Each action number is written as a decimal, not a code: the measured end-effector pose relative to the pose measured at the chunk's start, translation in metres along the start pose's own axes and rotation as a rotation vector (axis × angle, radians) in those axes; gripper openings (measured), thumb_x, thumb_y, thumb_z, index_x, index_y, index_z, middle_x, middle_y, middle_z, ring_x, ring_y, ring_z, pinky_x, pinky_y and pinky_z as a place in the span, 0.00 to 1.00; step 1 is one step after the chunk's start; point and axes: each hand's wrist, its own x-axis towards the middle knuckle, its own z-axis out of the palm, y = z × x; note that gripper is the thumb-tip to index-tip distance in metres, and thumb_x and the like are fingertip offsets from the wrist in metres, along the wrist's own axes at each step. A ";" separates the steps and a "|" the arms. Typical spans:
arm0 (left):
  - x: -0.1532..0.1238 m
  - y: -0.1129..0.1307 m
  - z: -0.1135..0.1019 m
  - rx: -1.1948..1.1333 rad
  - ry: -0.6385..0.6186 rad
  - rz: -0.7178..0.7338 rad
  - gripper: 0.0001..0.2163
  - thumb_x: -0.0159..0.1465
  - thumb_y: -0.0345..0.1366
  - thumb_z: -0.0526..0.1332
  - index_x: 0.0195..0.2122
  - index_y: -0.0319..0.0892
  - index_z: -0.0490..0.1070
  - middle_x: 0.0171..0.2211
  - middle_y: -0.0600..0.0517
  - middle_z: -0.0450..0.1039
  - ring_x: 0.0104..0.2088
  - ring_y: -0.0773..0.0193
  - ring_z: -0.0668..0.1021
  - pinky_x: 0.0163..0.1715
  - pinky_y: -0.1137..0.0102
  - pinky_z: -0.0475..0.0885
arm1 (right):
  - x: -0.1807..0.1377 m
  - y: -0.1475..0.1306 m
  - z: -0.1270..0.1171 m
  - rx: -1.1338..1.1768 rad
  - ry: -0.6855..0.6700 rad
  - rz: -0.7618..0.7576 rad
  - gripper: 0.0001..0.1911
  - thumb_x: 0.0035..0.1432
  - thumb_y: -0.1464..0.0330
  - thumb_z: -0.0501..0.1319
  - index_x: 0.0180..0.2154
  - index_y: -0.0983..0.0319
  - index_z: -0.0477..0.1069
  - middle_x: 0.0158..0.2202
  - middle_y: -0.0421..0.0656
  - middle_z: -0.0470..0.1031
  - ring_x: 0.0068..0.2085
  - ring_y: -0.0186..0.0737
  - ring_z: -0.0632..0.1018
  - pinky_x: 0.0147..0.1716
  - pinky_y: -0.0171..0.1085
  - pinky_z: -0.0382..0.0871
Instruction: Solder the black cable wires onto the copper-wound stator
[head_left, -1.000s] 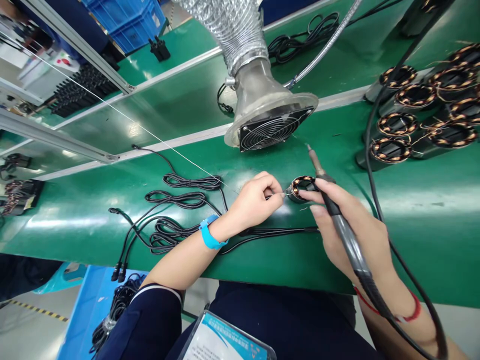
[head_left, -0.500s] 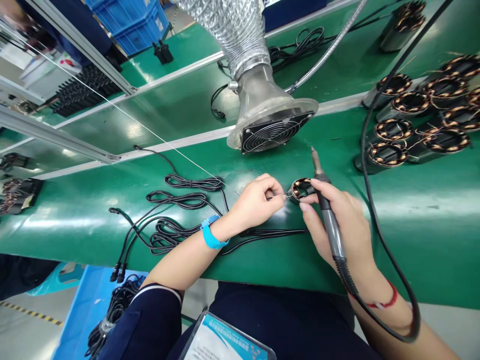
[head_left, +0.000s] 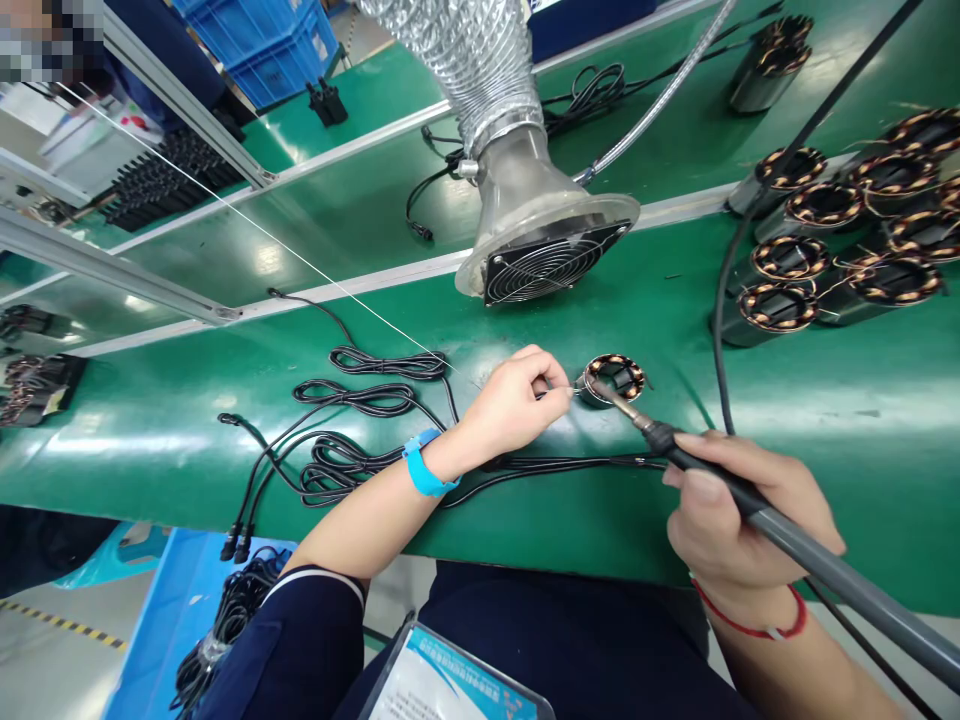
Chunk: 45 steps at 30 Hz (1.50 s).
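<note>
A small stator (head_left: 615, 377) with copper windings lies on the green bench (head_left: 825, 430). My left hand (head_left: 514, 405), with a blue wrist strap, pinches a thin solder wire (head_left: 247, 228) close beside the stator's left edge. My right hand (head_left: 742, 525) grips a grey soldering iron (head_left: 720, 478) like a pen. The iron's tip rests at the stator's near left rim, close to the pinched wire end. A black cable (head_left: 547, 465) runs under both hands toward the stator.
A fume extractor fan (head_left: 544, 262) on a silver hose (head_left: 472, 60) stands just behind the stator. Several more stators (head_left: 825, 240) sit at the right. Coiled black cables (head_left: 352, 420) lie at the left. The iron's cord (head_left: 724, 300) loops at the right. Blue crates (head_left: 255, 40) stand far back.
My right hand has drawn back toward me and swung the iron down, so its tip went from pointing up behind the stator to touching the stator's near rim. My left hand stayed put.
</note>
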 end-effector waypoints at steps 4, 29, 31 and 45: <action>0.000 0.001 0.000 0.005 0.004 0.007 0.07 0.55 0.20 0.62 0.24 0.35 0.67 0.28 0.55 0.64 0.25 0.74 0.65 0.26 0.76 0.60 | -0.006 0.001 -0.001 0.035 -0.005 0.006 0.07 0.60 0.70 0.62 0.40 0.64 0.77 0.33 0.43 0.75 0.27 0.32 0.75 0.28 0.34 0.72; 0.000 0.004 0.000 -0.001 0.012 0.010 0.08 0.55 0.19 0.62 0.24 0.35 0.67 0.27 0.56 0.63 0.24 0.75 0.65 0.25 0.76 0.60 | 0.035 -0.015 0.002 -0.163 -0.269 0.110 0.22 0.64 0.68 0.61 0.59 0.58 0.67 0.47 0.42 0.78 0.43 0.38 0.81 0.42 0.36 0.75; 0.001 0.004 0.000 -0.003 0.011 0.010 0.08 0.55 0.18 0.62 0.24 0.35 0.67 0.27 0.56 0.63 0.24 0.75 0.65 0.26 0.76 0.60 | 0.040 -0.013 0.004 -0.175 -0.327 0.104 0.19 0.67 0.67 0.58 0.59 0.59 0.67 0.45 0.41 0.79 0.45 0.37 0.81 0.44 0.36 0.74; 0.001 0.003 0.001 -0.006 0.001 0.011 0.07 0.54 0.19 0.61 0.24 0.35 0.67 0.28 0.55 0.64 0.25 0.74 0.66 0.27 0.76 0.61 | 0.030 0.004 0.021 -0.183 -0.330 -0.073 0.23 0.63 0.72 0.58 0.59 0.60 0.62 0.42 0.42 0.78 0.44 0.40 0.76 0.46 0.41 0.67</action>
